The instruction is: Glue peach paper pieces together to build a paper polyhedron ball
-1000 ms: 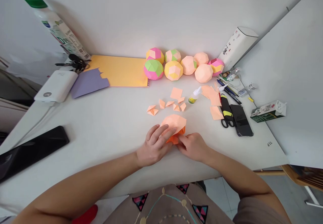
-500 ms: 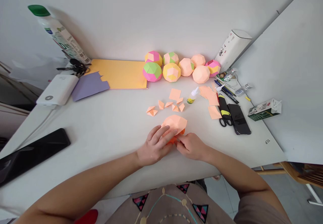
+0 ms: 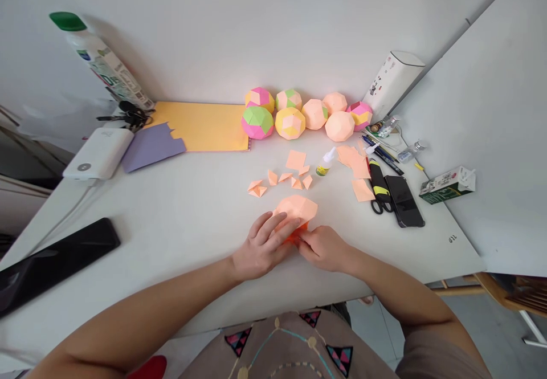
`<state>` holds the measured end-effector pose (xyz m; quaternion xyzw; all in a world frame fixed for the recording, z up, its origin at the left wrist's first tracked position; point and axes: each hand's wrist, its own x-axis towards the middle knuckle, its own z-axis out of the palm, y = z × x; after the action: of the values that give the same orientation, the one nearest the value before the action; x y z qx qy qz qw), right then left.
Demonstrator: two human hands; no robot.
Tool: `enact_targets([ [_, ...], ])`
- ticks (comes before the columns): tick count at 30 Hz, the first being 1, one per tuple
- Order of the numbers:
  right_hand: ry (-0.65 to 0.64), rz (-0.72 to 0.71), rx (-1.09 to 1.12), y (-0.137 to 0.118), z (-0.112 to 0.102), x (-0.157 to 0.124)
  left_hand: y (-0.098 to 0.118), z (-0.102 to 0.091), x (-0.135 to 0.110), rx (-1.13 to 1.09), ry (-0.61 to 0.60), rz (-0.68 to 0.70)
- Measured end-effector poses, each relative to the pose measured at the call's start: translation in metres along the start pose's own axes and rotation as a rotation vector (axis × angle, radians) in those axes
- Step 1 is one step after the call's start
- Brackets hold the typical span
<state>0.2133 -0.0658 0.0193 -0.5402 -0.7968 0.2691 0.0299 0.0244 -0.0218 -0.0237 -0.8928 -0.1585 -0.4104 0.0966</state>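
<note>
Both hands are on a peach faceted paper ball (image 3: 298,203) with an open side toward me, where its inside glows orange. My left hand (image 3: 265,245) wraps over the ball's left and near side, its fingers spread across the paper. At the ball's lower right edge, my right hand (image 3: 325,246) pinches the rim with thumb and fingers; the fingertips are partly hidden. Just beyond the ball lie several small folded peach paper pieces (image 3: 272,178) and a flat peach square (image 3: 296,159). A small glue bottle (image 3: 325,162) stands upright to their right.
Several finished paper balls (image 3: 290,122) line the wall. On the right are peach scraps (image 3: 363,190), scissors (image 3: 382,203), a phone (image 3: 404,201), pens (image 3: 387,155) and a drink carton (image 3: 447,185). Leftward lie yellow card (image 3: 205,125), purple paper (image 3: 151,148), a white power bank (image 3: 99,152) and a black device (image 3: 60,259).
My right fingers have shifted slightly at the ball's open edge, and less of the orange inside shows on the right. The left hand keeps its place.
</note>
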Motion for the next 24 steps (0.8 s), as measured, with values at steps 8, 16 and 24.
enact_targets([
  [8,-0.057,-0.027,-0.117,-0.002,-0.004,-0.001,0.002,0.002,-0.003,-0.009,-0.031,-0.053],
  [16,-0.062,-0.014,-0.215,-0.012,-0.002,-0.004,0.0,0.0,-0.002,-0.231,-0.026,-0.084],
  [24,-0.054,-0.017,-0.125,-0.006,-0.006,-0.002,-0.01,-0.005,0.001,-0.595,0.042,-0.237],
])
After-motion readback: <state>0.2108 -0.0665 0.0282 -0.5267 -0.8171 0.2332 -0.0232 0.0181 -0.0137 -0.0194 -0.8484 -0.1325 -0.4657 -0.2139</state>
